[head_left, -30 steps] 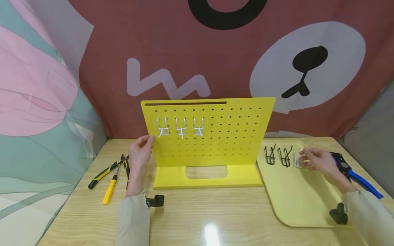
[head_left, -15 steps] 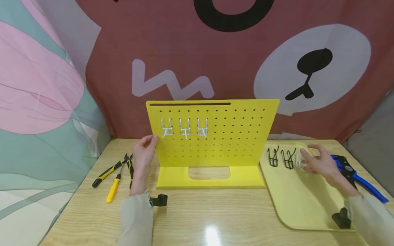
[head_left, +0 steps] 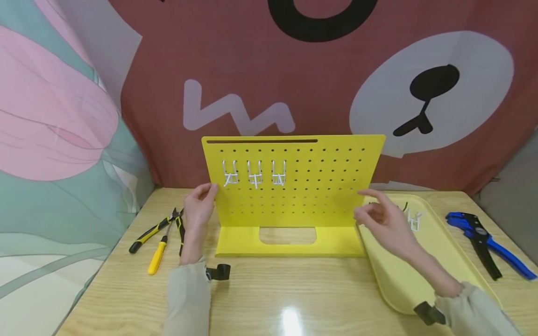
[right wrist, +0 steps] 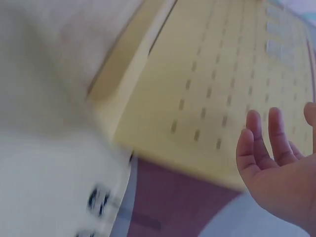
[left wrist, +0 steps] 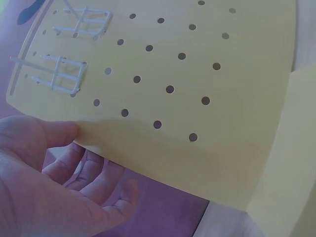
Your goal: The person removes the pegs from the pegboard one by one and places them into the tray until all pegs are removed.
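The yellow pegboard (head_left: pixel 290 219) stands upright on its base on the table. My left hand (head_left: pixel 199 207) pinches its left edge; the left wrist view puts the thumb (left wrist: pixel 61 133) on the front face and the other fingers behind. Three white wire hooks (head_left: pixel 255 181) hang in a row at the board's upper left. My right hand (head_left: pixel 386 224) is beside the board's right edge, over the near side of the tray, fingers apart and holding nothing. Behind it on the tray lie a white wire hook (head_left: pixel 414 223) and black hooks, mostly hidden in the head view.
The pale yellow tray (head_left: pixel 445 270) lies at the right. Beyond it is a blue and black hand tool (head_left: pixel 479 238). Left of the board lie yellow-black pliers (head_left: pixel 149 235) and a yellow-handled screwdriver (head_left: pixel 157 256). A printed cloth (head_left: pixel 319 88) hangs behind.
My right hand has left the white hook on the tray and moved left to the board's right edge. The left hand keeps its hold on the board. The head view has shifted slightly.
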A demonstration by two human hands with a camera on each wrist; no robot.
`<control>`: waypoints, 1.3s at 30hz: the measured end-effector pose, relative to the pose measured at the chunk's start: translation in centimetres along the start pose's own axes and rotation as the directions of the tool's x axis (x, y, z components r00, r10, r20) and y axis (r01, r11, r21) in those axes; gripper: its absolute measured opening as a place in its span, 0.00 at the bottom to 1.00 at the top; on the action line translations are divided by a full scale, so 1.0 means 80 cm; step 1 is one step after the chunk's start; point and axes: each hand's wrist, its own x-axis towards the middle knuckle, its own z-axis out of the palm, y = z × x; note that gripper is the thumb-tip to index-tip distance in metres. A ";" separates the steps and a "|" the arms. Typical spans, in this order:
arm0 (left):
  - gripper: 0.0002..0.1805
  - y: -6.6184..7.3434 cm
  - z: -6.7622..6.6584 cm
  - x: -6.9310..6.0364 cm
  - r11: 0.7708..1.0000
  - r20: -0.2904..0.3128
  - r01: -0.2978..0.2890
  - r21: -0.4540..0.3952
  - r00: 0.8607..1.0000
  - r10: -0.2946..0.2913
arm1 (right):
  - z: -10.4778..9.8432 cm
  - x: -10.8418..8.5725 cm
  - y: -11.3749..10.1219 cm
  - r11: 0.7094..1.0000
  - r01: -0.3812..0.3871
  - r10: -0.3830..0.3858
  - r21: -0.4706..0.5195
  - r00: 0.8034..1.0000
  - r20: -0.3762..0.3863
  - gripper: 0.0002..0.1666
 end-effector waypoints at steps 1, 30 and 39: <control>0.20 0.000 0.000 0.000 1.000 0.003 0.002 -0.003 1.000 -0.002 | 0.010 -0.002 -0.005 1.000 0.018 -0.018 0.010 1.000 0.005 0.24; 0.20 0.001 0.000 0.000 1.000 0.014 0.009 -0.021 1.000 -0.009 | 0.139 0.061 -0.073 0.908 0.127 -0.109 0.399 0.992 -0.069 0.15; 0.20 -0.002 0.001 0.000 1.000 0.013 0.003 -0.004 1.000 -0.003 | 0.151 0.078 -0.082 0.870 0.030 -0.039 0.493 0.999 0.008 0.17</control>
